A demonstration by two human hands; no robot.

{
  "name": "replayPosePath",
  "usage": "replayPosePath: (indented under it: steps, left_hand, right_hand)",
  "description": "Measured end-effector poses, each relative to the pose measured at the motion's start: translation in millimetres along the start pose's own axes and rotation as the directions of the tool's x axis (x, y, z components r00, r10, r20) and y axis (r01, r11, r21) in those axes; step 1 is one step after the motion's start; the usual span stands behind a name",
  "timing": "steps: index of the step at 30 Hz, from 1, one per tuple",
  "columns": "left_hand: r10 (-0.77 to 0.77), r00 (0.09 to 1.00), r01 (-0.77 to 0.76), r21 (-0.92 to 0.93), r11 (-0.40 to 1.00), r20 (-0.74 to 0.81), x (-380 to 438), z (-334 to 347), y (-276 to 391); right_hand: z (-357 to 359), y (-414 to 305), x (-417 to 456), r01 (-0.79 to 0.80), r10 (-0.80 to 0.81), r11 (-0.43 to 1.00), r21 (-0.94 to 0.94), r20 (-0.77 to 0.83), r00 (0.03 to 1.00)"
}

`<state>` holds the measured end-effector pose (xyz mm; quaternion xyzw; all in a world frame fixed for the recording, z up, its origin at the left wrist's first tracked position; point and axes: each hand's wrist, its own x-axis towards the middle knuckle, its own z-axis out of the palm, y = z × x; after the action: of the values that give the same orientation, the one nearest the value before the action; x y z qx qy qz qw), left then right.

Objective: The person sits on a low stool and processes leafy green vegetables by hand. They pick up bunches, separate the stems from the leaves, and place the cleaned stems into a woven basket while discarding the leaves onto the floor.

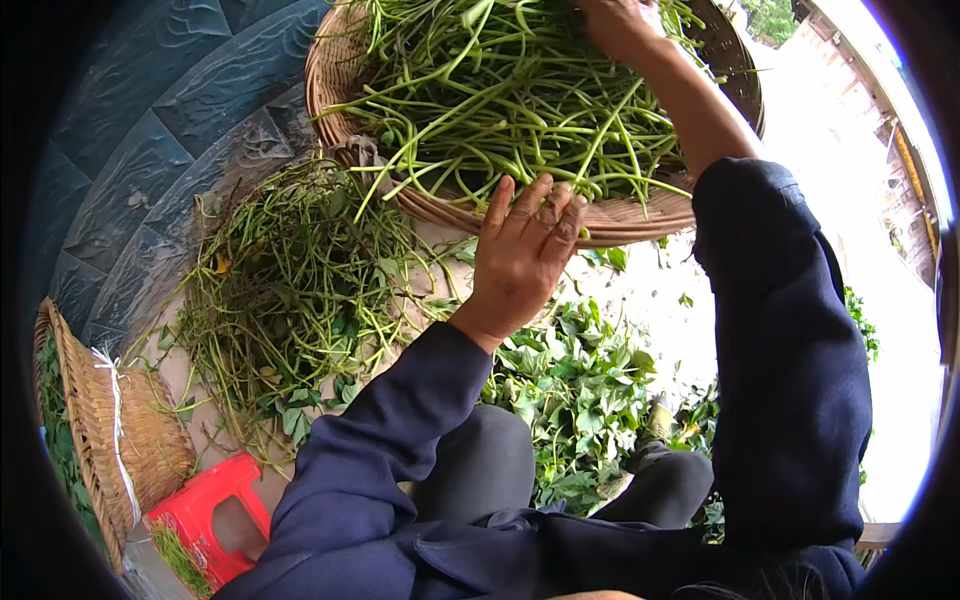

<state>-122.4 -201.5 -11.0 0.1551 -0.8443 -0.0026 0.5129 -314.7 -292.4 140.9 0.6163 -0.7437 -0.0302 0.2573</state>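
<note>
A round woven wicker basket (637, 221) at the top holds a large heap of long green leaf stems (510, 105). My left hand (521, 259) lies on the basket's near rim, palm down, its fingertips touching the nearest stems; the fingers are slightly spread and nothing shows in them. My right hand (622, 26) reaches over the far right part of the heap at the picture's top edge. Its fingers are mostly cut off or hidden, so whether it holds stems cannot be told.
A tangled pile of vines (292, 285) lies on the floor left of the basket. Leafy greens (577, 390) lie between my knees. At the lower left are a woven basket (142, 420) with leaves and a red plastic stool (217, 502). A blue-grey wall (165, 112) curves behind.
</note>
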Motion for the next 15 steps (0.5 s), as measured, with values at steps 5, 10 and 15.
replayPosePath:
  steps: [5, 10, 15]
  left_hand:
    - [0.036, 0.999, -0.036, -0.015, 0.999, -0.036, -1.1, 1.6, -1.1]
    - [0.059, 0.998, -0.059, 0.022, 0.998, -0.026, -7.8, -9.1, -7.5]
    - [0.096, 0.994, -0.096, 0.001, 0.995, -0.044, 10.3, 3.9, -4.6]
  right_hand:
    - [33.0, 80.6, 22.7, 0.085, -0.086, 0.973, -0.216, 0.004, 0.996]
    - [48.5, 107.3, 21.9, -0.130, 0.121, 0.976, 0.177, 0.064, 0.991]
    - [49.2, 136.8, 7.0, -0.234, 0.209, 0.903, 0.360, 0.108, 0.972]
